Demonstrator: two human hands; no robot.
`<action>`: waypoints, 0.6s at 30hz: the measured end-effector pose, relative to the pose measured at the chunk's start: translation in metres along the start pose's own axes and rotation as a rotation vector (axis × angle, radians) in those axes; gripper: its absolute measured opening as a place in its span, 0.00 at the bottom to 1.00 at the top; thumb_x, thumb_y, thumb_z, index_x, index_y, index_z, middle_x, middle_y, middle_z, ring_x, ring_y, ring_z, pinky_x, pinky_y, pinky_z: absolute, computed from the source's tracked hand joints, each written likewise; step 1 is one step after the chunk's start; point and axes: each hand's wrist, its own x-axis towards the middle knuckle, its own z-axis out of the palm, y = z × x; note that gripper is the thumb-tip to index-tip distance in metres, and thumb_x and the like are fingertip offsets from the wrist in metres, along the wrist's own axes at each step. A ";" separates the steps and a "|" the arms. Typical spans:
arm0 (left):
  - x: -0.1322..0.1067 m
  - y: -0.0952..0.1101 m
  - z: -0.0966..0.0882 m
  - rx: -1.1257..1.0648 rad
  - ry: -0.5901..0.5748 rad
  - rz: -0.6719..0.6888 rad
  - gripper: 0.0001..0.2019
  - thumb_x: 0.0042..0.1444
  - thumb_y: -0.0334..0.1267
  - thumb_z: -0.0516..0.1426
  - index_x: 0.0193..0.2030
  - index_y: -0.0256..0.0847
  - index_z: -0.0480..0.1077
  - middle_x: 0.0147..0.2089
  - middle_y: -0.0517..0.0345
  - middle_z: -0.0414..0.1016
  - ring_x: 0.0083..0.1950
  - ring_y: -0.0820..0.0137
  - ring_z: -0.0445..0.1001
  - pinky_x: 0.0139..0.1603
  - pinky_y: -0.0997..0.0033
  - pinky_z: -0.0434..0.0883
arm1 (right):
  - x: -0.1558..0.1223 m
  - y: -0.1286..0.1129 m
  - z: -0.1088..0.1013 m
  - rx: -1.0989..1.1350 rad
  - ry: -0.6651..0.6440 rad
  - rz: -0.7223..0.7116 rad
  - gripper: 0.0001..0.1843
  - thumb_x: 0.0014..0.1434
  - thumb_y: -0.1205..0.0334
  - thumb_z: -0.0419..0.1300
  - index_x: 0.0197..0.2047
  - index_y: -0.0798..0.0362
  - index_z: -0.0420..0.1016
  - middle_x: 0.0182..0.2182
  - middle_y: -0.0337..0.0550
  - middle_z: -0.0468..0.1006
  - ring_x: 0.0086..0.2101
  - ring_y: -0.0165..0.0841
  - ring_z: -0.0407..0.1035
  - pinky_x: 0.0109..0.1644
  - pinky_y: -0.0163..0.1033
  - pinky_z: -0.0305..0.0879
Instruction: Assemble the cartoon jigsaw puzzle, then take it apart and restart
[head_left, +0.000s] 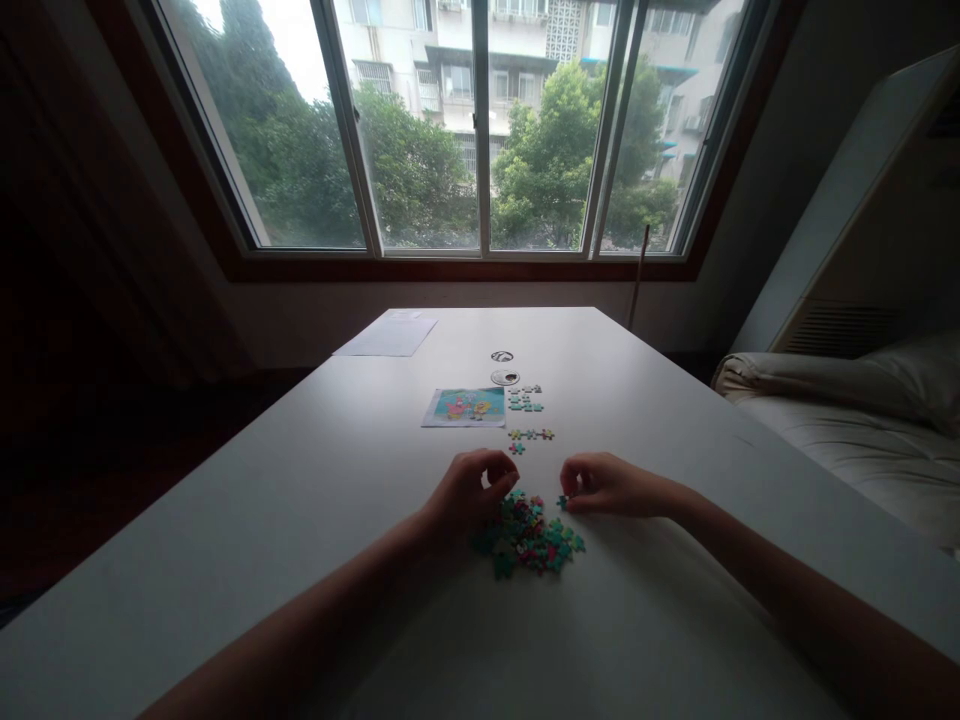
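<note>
A heap of small colourful puzzle pieces lies on the white table between my hands. My left hand rests at the heap's left edge with its fingers curled and pinched together over the pieces; what they hold is hidden. My right hand is at the heap's right edge, pinching a small teal puzzle piece between thumb and fingers. Beyond my hands lie short joined rows of pieces and another cluster. A printed reference picture lies flat to their left.
Two small round lids or discs sit behind the picture. A white sheet of paper lies at the table's far left. A bed with a pillow stands to the right. A wide window fills the back wall.
</note>
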 end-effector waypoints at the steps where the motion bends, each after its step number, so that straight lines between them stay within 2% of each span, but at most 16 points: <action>1: 0.000 0.001 0.001 0.002 -0.004 0.007 0.06 0.52 0.36 0.54 0.28 0.38 0.71 0.23 0.62 0.67 0.26 0.75 0.64 0.30 0.76 0.63 | 0.000 -0.001 0.001 0.015 -0.004 0.003 0.06 0.49 0.61 0.60 0.30 0.54 0.70 0.26 0.38 0.71 0.26 0.26 0.62 0.28 0.31 0.59; 3: -0.001 0.003 0.002 0.001 -0.015 0.021 0.06 0.52 0.36 0.54 0.29 0.38 0.71 0.24 0.61 0.67 0.27 0.74 0.65 0.30 0.76 0.63 | 0.001 -0.005 0.004 0.062 0.023 -0.003 0.06 0.49 0.61 0.60 0.30 0.54 0.68 0.25 0.37 0.71 0.25 0.26 0.62 0.28 0.31 0.59; 8: -0.002 0.009 0.003 -0.026 -0.063 0.052 0.06 0.51 0.36 0.55 0.30 0.38 0.72 0.24 0.60 0.69 0.28 0.74 0.66 0.31 0.75 0.63 | 0.005 -0.016 0.017 0.201 0.208 -0.037 0.12 0.47 0.60 0.62 0.34 0.53 0.65 0.23 0.34 0.70 0.26 0.26 0.65 0.31 0.32 0.60; 14: -0.003 0.013 0.003 -0.087 -0.102 0.046 0.06 0.49 0.38 0.57 0.30 0.39 0.73 0.25 0.60 0.70 0.27 0.74 0.65 0.31 0.75 0.63 | 0.008 -0.026 0.028 0.234 0.260 -0.082 0.13 0.47 0.60 0.63 0.35 0.52 0.64 0.23 0.34 0.71 0.25 0.26 0.67 0.32 0.33 0.60; 18: -0.002 0.010 0.004 -0.161 -0.086 -0.006 0.08 0.50 0.40 0.57 0.28 0.37 0.72 0.24 0.60 0.70 0.26 0.75 0.64 0.29 0.75 0.62 | 0.008 -0.029 0.028 0.184 0.324 -0.089 0.12 0.49 0.57 0.61 0.36 0.52 0.66 0.25 0.36 0.72 0.27 0.27 0.67 0.31 0.33 0.61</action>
